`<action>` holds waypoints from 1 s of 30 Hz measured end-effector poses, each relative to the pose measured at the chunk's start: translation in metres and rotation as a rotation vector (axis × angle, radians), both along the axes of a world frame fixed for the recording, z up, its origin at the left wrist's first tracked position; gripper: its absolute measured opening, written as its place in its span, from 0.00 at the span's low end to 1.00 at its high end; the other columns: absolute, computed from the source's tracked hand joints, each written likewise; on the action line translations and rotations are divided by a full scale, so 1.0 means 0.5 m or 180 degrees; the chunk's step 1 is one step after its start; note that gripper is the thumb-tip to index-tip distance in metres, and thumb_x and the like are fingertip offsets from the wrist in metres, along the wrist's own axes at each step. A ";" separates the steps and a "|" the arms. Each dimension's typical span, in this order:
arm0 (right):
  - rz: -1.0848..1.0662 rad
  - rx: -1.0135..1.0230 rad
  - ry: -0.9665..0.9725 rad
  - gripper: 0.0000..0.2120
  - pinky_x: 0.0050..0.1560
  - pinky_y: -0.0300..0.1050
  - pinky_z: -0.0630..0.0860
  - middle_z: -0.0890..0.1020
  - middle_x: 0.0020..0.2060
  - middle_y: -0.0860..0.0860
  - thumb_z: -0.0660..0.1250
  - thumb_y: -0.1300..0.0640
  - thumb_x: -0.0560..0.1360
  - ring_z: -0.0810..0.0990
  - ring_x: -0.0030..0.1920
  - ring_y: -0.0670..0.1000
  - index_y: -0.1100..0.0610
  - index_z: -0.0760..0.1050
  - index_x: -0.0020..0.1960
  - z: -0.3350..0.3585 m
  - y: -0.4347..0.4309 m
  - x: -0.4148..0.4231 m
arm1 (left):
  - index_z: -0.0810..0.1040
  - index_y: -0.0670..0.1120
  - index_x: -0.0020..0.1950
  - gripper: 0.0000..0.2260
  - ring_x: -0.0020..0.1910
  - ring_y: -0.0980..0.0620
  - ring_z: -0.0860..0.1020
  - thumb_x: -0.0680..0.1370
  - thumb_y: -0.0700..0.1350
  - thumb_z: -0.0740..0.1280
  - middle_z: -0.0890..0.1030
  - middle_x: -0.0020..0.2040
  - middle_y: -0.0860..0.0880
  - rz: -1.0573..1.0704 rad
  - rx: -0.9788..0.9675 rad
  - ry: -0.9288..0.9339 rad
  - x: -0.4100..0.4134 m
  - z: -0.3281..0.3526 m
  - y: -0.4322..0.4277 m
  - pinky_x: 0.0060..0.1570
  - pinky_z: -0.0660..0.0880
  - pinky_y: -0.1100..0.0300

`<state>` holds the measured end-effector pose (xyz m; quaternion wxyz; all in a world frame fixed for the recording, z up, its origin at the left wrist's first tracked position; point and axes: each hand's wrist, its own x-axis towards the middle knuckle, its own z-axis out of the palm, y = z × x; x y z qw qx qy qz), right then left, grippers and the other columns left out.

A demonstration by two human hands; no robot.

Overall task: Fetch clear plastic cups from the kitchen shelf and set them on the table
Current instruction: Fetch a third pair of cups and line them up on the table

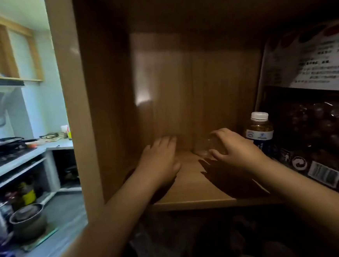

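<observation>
Both my hands reach into a dim wooden shelf compartment (192, 202). My right hand (232, 149) curls around a clear plastic cup (205, 146) standing near the back of the shelf board, thumb on its near side and fingers over its top. The cup is faint and hard to see against the brown wood. My left hand (161, 159) lies flat, palm down, on the shelf board to the left of the cup, fingers apart and holding nothing.
A bottle with a white cap (259, 131) stands just right of my right hand. A large dark printed bag (314, 129) fills the shelf's right side. To the left are a kitchen counter (15, 162) with a frying pan (5, 143) and a pot (28, 220) on the floor.
</observation>
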<state>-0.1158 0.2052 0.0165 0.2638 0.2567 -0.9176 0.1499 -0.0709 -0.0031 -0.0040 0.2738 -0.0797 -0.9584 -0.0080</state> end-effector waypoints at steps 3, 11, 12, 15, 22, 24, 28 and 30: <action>0.0065 0.0221 0.0045 0.27 0.53 0.43 0.73 0.69 0.67 0.51 0.64 0.47 0.73 0.72 0.61 0.51 0.53 0.62 0.69 0.001 -0.010 -0.026 | 0.54 0.47 0.74 0.29 0.70 0.46 0.62 0.76 0.51 0.61 0.62 0.73 0.45 0.0032 -0.0041 -0.0127 -0.025 0.010 -0.003 0.64 0.64 0.49; 0.0155 0.0176 0.0090 0.23 0.57 0.47 0.72 0.72 0.62 0.53 0.64 0.50 0.74 0.69 0.61 0.53 0.56 0.66 0.67 0.002 -0.019 -0.071 | 0.54 0.43 0.74 0.29 0.70 0.44 0.61 0.76 0.49 0.60 0.62 0.73 0.42 0.0018 -0.0124 -0.0346 -0.076 0.012 0.005 0.66 0.63 0.49; 0.0187 0.0157 0.0023 0.23 0.57 0.47 0.72 0.72 0.62 0.53 0.64 0.50 0.74 0.70 0.61 0.53 0.56 0.66 0.67 0.000 -0.019 -0.075 | 0.55 0.43 0.74 0.28 0.70 0.44 0.61 0.76 0.49 0.60 0.62 0.73 0.42 0.0011 -0.0084 -0.0336 -0.079 0.012 0.005 0.66 0.63 0.49; 0.0235 0.0132 -0.0072 0.21 0.56 0.46 0.72 0.74 0.60 0.54 0.64 0.51 0.74 0.71 0.60 0.53 0.56 0.67 0.65 -0.006 -0.021 -0.085 | 0.60 0.42 0.71 0.25 0.67 0.43 0.64 0.77 0.49 0.60 0.67 0.69 0.41 0.0023 -0.0001 -0.0346 -0.088 0.013 0.007 0.63 0.67 0.49; 0.0381 0.0060 -0.0105 0.23 0.53 0.43 0.71 0.75 0.60 0.52 0.65 0.51 0.74 0.72 0.59 0.51 0.54 0.67 0.66 -0.021 -0.025 -0.094 | 0.65 0.41 0.68 0.21 0.63 0.44 0.67 0.78 0.49 0.60 0.72 0.64 0.41 0.0067 0.0134 -0.0375 -0.100 0.017 0.009 0.59 0.68 0.53; 0.0399 0.0002 -0.0123 0.22 0.51 0.42 0.70 0.75 0.59 0.52 0.65 0.51 0.74 0.72 0.59 0.51 0.54 0.67 0.66 -0.022 -0.024 -0.094 | 0.68 0.41 0.65 0.18 0.61 0.45 0.69 0.78 0.48 0.60 0.73 0.62 0.42 0.0062 0.0161 -0.0372 -0.098 0.019 0.010 0.56 0.70 0.53; 0.0380 -0.0043 -0.0159 0.17 0.46 0.40 0.69 0.76 0.52 0.49 0.65 0.53 0.73 0.73 0.52 0.49 0.54 0.71 0.61 -0.023 -0.022 -0.092 | 0.71 0.44 0.43 0.06 0.47 0.47 0.72 0.77 0.46 0.59 0.76 0.49 0.44 -0.0045 0.0137 -0.0248 -0.091 0.019 0.006 0.39 0.65 0.58; 0.0384 -0.0037 -0.0162 0.15 0.44 0.40 0.69 0.74 0.49 0.46 0.65 0.54 0.73 0.72 0.48 0.47 0.53 0.71 0.59 -0.020 -0.021 -0.088 | 0.70 0.45 0.39 0.08 0.44 0.47 0.72 0.76 0.45 0.59 0.76 0.45 0.45 -0.0104 0.0121 -0.0156 -0.083 0.020 0.002 0.37 0.64 0.58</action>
